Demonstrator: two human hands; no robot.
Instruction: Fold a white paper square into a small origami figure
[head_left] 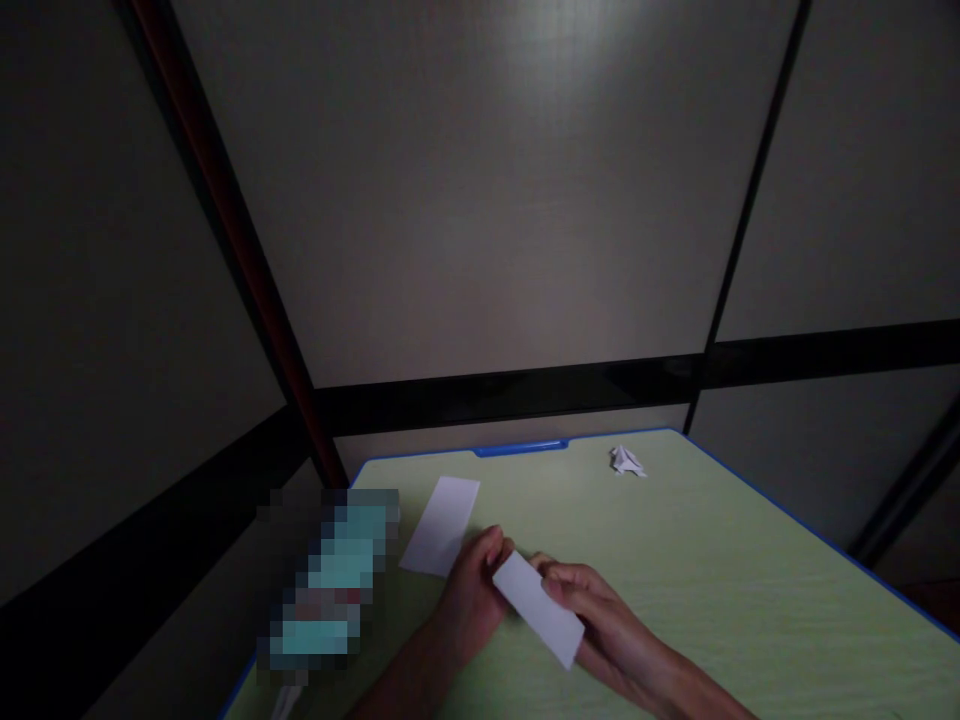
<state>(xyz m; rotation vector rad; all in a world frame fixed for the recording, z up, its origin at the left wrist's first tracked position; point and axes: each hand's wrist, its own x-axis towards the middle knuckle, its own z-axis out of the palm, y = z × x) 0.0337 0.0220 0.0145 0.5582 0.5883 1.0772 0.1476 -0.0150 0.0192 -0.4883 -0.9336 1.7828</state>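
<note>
My right hand (600,610) is closed on a narrow white strip of paper (540,612), which looks folded. The thumb presses on its upper face while the other fingers are behind it. At the strip's far left end, my left hand (480,585) has its fingers curled against the paper, with some fingertips hidden behind it. The strip is held tilted above the table. Just beyond my left hand, a flat white sheet of paper (442,522) lies on the tabletop.
A small folded paper figure (625,461) sits near the far right corner of the pale green, blue-edged table (720,560). A blue groove (521,448) runs along the back edge. On the left is a blurred-out turquoise object (337,580). Panelled doors (510,220) stand behind.
</note>
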